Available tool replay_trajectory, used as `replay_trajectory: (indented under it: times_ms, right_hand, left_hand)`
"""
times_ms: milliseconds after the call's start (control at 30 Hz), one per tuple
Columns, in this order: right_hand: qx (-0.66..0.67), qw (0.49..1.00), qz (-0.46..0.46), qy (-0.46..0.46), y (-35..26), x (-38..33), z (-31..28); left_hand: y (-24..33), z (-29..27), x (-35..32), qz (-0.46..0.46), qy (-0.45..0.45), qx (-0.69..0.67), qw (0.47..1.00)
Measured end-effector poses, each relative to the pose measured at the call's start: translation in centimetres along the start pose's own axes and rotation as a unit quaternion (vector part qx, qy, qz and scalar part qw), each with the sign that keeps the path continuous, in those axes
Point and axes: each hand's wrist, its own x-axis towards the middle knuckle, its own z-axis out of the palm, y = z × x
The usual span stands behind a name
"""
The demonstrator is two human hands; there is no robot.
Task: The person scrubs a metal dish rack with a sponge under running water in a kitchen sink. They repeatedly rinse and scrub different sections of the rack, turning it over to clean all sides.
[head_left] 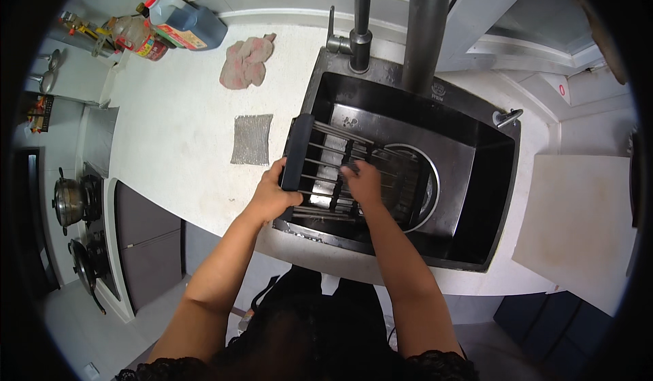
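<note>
A drying rack with a black end piece and metal bars [298, 151] lies tilted across the left side of the black sink [449, 252]. My left hand [271, 194] grips the rack's black end, with the thumb on the near side and the fingers around its edge. Over the middle bars is my right hand [365, 182], its fingers curled down and slightly blurred. Something dark shows at those fingertips, but I cannot make out what it is. Partly under the rack, a round pale-rimmed basin or lid [435, 177] sits in the sink.
A dark faucet [360, 47] and a thick dark pipe [425, 34] stand behind the sink. On the white counter lie a grey scrubbing cloth [252, 139] and a crumpled rag [247, 62]. Bottles and a jug [187, 26] stand far left; a pale board [571, 224] lies right.
</note>
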Motion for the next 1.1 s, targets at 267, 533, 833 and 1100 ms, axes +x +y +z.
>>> replay_trajectory:
  times_ms: [267, 533, 833, 1100]
  right_hand:
    - [-0.089, 0.995, 0.004, -0.048, 2.8, -1.4, -0.8]
    - [-0.059, 0.993, -0.019, -0.097, 0.9, -2.2, 0.6]
    - [-0.13, 0.98, -0.04, -0.143, 3.3, -1.7, -1.8]
    - [-0.195, 0.968, 0.048, -0.148, 4.7, -2.2, -2.7]
  left_hand:
    - [0.1, 0.2, -0.4, -0.025, 0.009, -0.002, 1.0]
    - [-0.1, 0.3, 0.0, -0.02, 0.009, 0.006, 1.0]
    - [0.0, -0.1, 0.1, -0.009, 0.004, 0.017, 1.0]
    - [0.1, 0.2, -0.3, -0.016, 0.004, 0.001, 1.0]
